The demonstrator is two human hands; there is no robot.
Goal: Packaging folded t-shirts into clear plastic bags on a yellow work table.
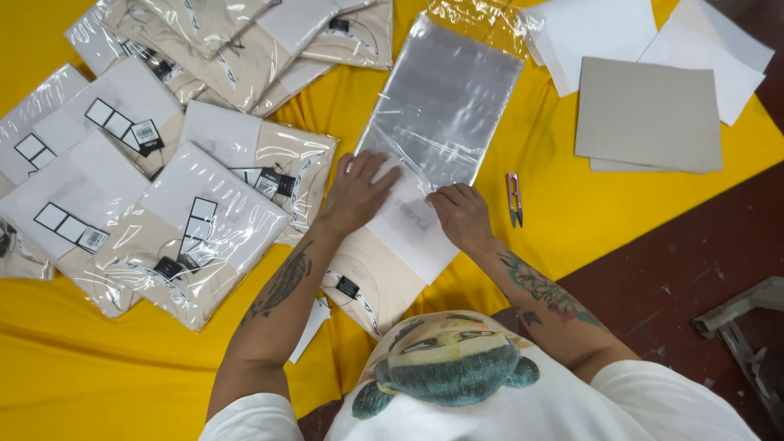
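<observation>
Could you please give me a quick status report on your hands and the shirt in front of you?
Left hand and right hand flat on folded beige shirt, at mouth of clear plastic bag. Thread snips lie clear, to the right.

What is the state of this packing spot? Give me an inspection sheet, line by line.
Surface: yellow cloth, creased, over a dark red floor.
Job's things: folded cream garment partly inside a clear plastic bag.
Clutter: bagged garments piled at the left; grey cardboard sheets and white paper sheets at the upper right; thread snips beside the bag.
Grippers: left hand and right hand press flat at the bag's mouth.
Cables: nothing seen.
Surroundings: grey metal frame on the floor at the right.
</observation>
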